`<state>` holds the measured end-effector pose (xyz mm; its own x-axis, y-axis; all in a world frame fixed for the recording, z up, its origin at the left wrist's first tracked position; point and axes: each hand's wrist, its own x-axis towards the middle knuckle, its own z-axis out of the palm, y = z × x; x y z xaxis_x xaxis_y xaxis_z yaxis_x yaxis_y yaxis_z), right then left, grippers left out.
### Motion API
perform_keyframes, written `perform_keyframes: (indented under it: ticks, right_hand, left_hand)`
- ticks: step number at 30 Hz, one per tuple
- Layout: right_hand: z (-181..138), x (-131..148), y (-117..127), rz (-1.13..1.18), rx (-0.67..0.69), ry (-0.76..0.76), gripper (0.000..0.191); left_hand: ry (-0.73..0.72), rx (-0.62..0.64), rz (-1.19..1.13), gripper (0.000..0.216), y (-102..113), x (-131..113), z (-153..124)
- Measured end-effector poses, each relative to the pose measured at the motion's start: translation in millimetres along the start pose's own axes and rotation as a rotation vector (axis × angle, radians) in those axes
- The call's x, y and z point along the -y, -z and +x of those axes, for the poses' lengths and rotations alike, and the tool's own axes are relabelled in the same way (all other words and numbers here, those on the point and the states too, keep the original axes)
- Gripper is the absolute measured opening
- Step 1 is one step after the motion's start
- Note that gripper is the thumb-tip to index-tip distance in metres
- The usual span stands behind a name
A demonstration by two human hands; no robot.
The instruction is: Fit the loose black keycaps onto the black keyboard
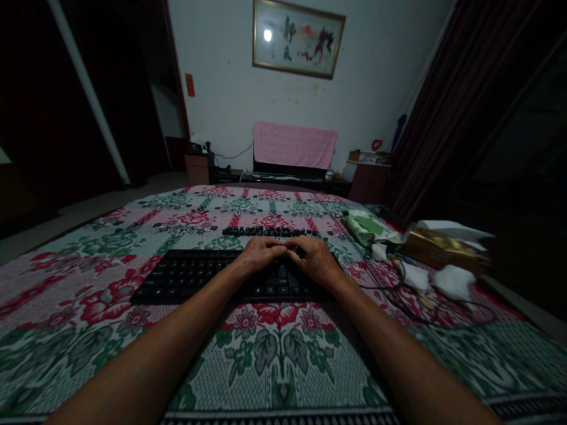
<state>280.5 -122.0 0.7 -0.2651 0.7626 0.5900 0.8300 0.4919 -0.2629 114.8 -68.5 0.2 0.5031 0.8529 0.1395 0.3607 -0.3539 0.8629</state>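
A black keyboard (177, 277) lies across the patterned cloth in front of me, its right part largely covered by my hands and forearms. Over that right part, my left hand (259, 255) is closed, thumb and fingers drawn together. My right hand (313, 258) meets it at the fingertips, fingers bent in a pinch. Whatever is between the fingertips is too small and dark to make out. Just beyond the hands, a row of small black pieces (266, 231), which look like loose keycaps, stretches along the cloth.
On the right lie a green tissue pack (370, 227), a gold box (443, 245), crumpled white tissues (454, 282) and a tangled black cable (405, 304). A floral cloth (279, 354) covers the table. Beyond it, a pink towel (295, 144) hangs over a dark screen-like object.
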Motion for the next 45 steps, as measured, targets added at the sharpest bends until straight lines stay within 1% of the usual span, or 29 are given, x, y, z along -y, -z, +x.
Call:
perform_keyframes:
  ticks: [4,6,9,11,12,14,17,20,24,29,34,42,45]
  right_hand:
    - [1,2,1,0.020,0.017,-0.021,0.015]
    - [3,-3,6,0.037,0.006,-0.076,0.014]
    - [6,-26,17,-0.015,-0.077,-0.271,0.012]
    - [8,-47,23,-0.104,-0.118,-0.412,0.011]
    - [9,-57,25,-0.145,-0.099,-0.457,0.011]
    - [9,-74,25,-0.220,-0.016,-0.524,0.011]
    - [12,-87,19,-0.301,0.092,-0.567,0.016]
    - [20,-92,11,-0.400,0.167,-0.582,0.020]
    - [29,-97,4,-0.526,0.248,-0.540,0.025]
    - [30,-106,4,-0.532,0.357,-0.474,0.026]
    - [26,-109,7,-0.487,0.350,-0.417,0.025]
    - [30,-106,3,-0.516,0.320,-0.469,0.025]
    - [30,-106,3,-0.511,0.326,-0.461,0.026]
  left_hand:
    - [-0.029,0.055,0.022,0.034,2,-3,-2]
    - [-0.030,0.036,0.047,0.037,3,-2,-1]
    - [0.002,-0.021,0.093,0.043,7,-1,0]
    - [0.025,-0.022,0.100,0.044,9,-1,1]
    - [0.029,-0.015,0.098,0.043,9,-2,0]
    - [0.035,-0.004,0.095,0.041,10,-3,-1]
    - [0.047,0.009,0.079,0.039,10,-6,-2]
    - [0.069,0.003,0.062,0.038,9,-6,-2]
    - [0.049,0.000,0.093,0.037,8,-1,0]
    - [0.022,0.001,0.099,0.036,8,4,2]
    - [0.019,-0.001,0.107,0.035,6,6,3]
    - [-0.005,0.001,0.143,0.034,6,9,5]
    - [-0.023,0.005,0.170,0.034,6,11,5]
